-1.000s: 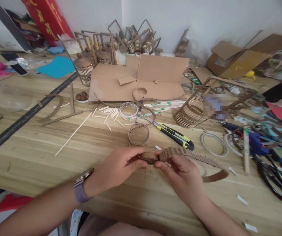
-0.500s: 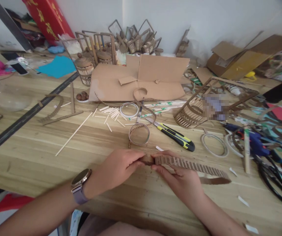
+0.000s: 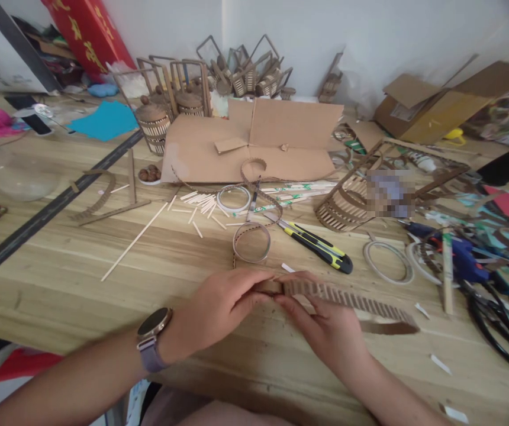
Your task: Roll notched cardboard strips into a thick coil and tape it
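- Cardboard strip [image 3: 370, 305], brown, ribbed: in front of the person between both hands, its long tail looping out to the right above or on the table [image 3: 72, 307]; which of the two cannot be told
- Left hand [image 3: 219, 307]: thumb and fingers closed in a pinch on the strip's near end, mostly hiding it
- Right hand [image 3: 332, 325]: thumb and fingertips pinched on the strip, just beside the left fingertips
- Handling, as judged: light, dry, hardly slippery; bends easily across the ribs, creases or crushes if squeezed hard; best gripped by its flat faces near the fingertips
- Edges: strip edges thin; table's near edge passes under the left forearm
- Room: bare wood left of the left hand; knife [image 3: 319, 245] just beyond the hands, glue gun [image 3: 465, 255] well to the right
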`<state>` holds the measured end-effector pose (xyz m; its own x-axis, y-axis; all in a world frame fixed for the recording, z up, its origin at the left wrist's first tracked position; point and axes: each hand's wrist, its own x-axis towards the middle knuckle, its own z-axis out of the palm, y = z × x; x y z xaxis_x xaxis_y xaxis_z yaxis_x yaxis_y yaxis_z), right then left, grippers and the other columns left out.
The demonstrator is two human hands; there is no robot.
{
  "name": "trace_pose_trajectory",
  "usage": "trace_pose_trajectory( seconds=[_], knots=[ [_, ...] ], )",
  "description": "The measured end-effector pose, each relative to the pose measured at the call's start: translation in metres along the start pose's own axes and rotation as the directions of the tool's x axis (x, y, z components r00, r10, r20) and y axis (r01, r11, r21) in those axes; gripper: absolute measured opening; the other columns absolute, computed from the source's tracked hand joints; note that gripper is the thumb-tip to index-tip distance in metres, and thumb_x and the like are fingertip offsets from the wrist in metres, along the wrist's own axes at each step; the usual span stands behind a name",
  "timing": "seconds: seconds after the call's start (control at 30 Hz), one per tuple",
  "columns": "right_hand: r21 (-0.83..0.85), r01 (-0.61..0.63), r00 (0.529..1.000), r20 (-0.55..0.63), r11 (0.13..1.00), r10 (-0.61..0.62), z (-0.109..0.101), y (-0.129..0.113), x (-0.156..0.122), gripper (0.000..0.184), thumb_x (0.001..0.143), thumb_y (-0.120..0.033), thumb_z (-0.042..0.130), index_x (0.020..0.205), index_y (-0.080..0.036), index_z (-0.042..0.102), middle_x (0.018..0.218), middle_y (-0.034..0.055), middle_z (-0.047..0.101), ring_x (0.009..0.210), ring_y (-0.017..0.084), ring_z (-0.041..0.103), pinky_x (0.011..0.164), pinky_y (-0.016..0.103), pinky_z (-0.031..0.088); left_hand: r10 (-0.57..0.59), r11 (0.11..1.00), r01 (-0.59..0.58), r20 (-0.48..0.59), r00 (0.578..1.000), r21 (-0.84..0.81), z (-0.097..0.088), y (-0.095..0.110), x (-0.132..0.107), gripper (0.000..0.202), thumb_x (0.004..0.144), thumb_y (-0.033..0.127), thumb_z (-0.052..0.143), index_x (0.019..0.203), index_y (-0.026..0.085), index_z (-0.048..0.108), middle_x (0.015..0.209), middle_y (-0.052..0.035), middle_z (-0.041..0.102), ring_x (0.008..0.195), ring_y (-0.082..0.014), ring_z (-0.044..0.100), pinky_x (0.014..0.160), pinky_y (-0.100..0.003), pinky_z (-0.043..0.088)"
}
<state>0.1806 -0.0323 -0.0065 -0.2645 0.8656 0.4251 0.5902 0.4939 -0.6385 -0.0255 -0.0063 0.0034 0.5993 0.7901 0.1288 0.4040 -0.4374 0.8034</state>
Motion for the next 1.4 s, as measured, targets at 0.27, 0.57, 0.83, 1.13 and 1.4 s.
trace_pose_trajectory(
  seconds=[0.27, 0.57, 0.83, 1.13, 1.4],
  knots=[
    [0.185, -0.209, 0.971, -0.077, 0.960, 0.226, 0.003, 0.000, -0.004, 0.017, 0.086, -0.035, 0.068, 0.078, -0.022, 0.074, 0.083, 0.0034, 0.077, 0.070, 0.020, 0.073, 0.063, 0.028, 0.060, -0.183, 0.967, 0.182, 0.007, 0.983, -0.180, 0.000, 0.002, 0.002, 0.018, 0.094, 0.026, 0.058, 0.107, 0.020, 0.070, 0.087, -0.0004, 0.075, 0.080, -0.0174, 0.068, 0.069, -0.023, 0.049],
    [0.084, -0.034, 0.993, -0.110, 0.996, 0.043, 0.001, 0.008, -0.002, 0.010, 0.084, -0.024, 0.071, 0.094, -0.025, 0.074, 0.087, 0.0022, 0.077, 0.083, 0.020, 0.075, 0.077, 0.030, 0.062, -0.090, 0.995, 0.088, 0.044, 0.995, 0.056, -0.006, -0.002, 0.002, 0.020, 0.096, 0.017, 0.054, 0.109, 0.022, 0.068, 0.103, -0.0022, 0.076, 0.093, -0.0200, 0.070, 0.079, -0.026, 0.049],
    [0.054, -0.008, 1.000, -0.005, 0.999, 0.008, 0.003, 0.008, -0.002, 0.015, 0.087, -0.023, 0.067, 0.101, -0.025, 0.071, 0.089, 0.0045, 0.075, 0.079, 0.021, 0.074, 0.072, 0.031, 0.063, -0.026, 0.940, -0.010, 0.099, 0.995, 0.342, -0.002, -0.003, -0.001, 0.022, 0.095, 0.012, 0.052, 0.112, 0.019, 0.065, 0.104, -0.0071, 0.075, 0.092, -0.0249, 0.071, 0.077, -0.032, 0.053],
    [0.100, -0.030, 1.000, -0.003, 0.995, 0.030, 0.004, 0.004, 0.002, 0.010, 0.090, -0.024, 0.062, 0.096, -0.024, 0.071, 0.086, 0.0044, 0.075, 0.078, 0.020, 0.073, 0.071, 0.031, 0.061, 0.005, 0.981, -0.010, 0.024, 1.000, 0.196, 0.002, -0.006, -0.002, 0.039, 0.094, 0.010, 0.053, 0.132, 0.019, 0.057, 0.124, -0.0083, 0.070, 0.108, -0.0239, 0.068, 0.093, -0.035, 0.052],
    [0.190, -0.168, 0.984, -0.029, 0.967, 0.177, 0.004, 0.001, 0.002, 0.007, 0.085, -0.029, 0.068, 0.084, -0.024, 0.072, 0.080, 0.0024, 0.076, 0.075, 0.021, 0.072, 0.071, 0.032, 0.060, -0.143, 0.987, 0.144, 0.024, 0.989, -0.066, -0.003, 0.002, 0.003, 0.015, 0.095, 0.021, 0.058, 0.105, 0.022, 0.070, 0.099, -0.0002, 0.077, 0.089, -0.0187, 0.071, 0.074, -0.024, 0.050]
  ],
)
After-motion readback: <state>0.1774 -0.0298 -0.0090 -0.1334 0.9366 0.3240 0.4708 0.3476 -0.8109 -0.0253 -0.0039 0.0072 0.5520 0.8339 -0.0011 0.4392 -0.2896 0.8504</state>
